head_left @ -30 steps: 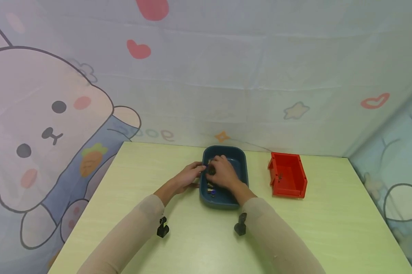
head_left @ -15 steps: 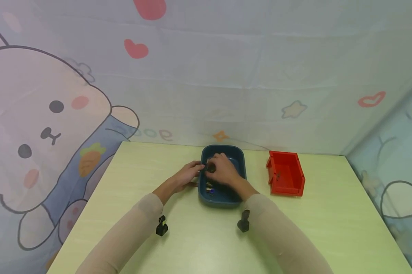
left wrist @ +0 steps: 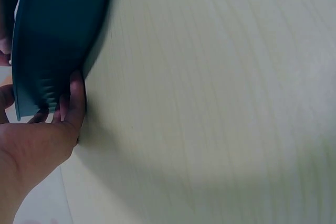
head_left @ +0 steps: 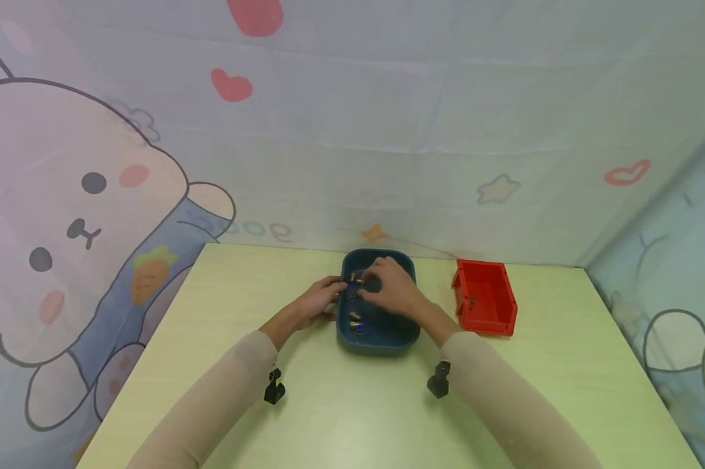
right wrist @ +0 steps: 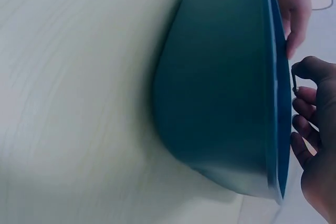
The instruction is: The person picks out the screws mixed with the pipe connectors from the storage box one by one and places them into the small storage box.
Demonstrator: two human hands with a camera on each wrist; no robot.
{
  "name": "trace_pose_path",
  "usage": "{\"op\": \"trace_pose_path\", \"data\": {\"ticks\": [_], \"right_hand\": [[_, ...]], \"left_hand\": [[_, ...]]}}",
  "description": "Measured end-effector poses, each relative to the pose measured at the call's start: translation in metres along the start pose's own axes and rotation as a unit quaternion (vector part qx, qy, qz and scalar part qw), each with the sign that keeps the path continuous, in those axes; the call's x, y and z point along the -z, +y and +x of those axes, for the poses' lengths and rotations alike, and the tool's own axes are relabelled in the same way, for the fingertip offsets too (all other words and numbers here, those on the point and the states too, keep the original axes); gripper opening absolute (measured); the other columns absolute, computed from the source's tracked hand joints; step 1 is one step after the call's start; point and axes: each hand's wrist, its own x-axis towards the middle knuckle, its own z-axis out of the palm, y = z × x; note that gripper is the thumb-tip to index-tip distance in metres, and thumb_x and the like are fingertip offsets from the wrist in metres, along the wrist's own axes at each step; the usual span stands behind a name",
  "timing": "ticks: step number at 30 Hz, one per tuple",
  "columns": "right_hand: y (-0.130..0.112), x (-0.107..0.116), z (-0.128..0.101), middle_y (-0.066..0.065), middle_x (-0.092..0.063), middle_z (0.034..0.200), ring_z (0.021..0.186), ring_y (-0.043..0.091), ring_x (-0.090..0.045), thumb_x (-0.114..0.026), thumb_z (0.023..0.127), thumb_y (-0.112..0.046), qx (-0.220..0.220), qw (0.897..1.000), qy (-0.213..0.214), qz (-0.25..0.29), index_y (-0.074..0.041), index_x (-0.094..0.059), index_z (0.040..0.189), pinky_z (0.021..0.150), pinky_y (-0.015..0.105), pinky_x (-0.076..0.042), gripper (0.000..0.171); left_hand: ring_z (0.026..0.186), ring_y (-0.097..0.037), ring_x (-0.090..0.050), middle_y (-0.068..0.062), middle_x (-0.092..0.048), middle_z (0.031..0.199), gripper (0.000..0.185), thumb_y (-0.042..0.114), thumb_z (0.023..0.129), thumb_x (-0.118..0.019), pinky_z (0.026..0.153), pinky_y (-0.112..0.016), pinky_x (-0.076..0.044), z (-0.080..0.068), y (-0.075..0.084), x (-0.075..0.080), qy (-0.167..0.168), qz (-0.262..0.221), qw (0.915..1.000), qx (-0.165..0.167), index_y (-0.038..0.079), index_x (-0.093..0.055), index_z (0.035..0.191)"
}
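A dark blue plastic tub (head_left: pixel 377 348) stands on the table in the head view, with small brass, blue and dark metal parts (head_left: pixel 357 324) along its left side. My left hand (head_left: pixel 317 299) grips the tub's left wall, thumb at the rim and fingers against the outside, as the left wrist view also shows. Over the tub's inside, my right hand (head_left: pixel 394 286) pinches a thin, dark little piece (right wrist: pixel 294 81) between thumb and fingertip, seen just above the rim in the right wrist view. Its exact kind I cannot tell.
To the right of the tub sits a red open-front bin (head_left: pixel 484 326) with a small metal piece (head_left: pixel 472 301) in it. A printed cloth (head_left: pixel 352 130) hangs behind the table's back edge.
My right hand has drawn back to the right and up from the tub's left side, uncovering more small parts. The left hand keeps its grip on the tub.
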Motion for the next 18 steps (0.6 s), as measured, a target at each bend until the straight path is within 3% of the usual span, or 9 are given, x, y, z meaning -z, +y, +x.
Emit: {"op": "trace_pose_path", "data": {"ticks": [18], "right_hand": [[0.005, 0.017, -0.028, 0.004, -0.066, 0.103, 0.101, 0.025, -0.058, -0.084, 0.092, -0.027, -0.031, 0.999, 0.007, 0.041, -0.006, -0.079, 0.108, 0.09, 0.043, -0.053, 0.027]], "left_hand": [[0.146, -0.038, -0.048, -0.019, -0.05, 0.157, 0.056, 0.033, 0.113, -0.049, 0.101, -0.051, -0.055, 0.001, -0.003, 0.0, 0.003, 0.003, 1.0, -0.003, 0.007, -0.038, 0.162]]}}
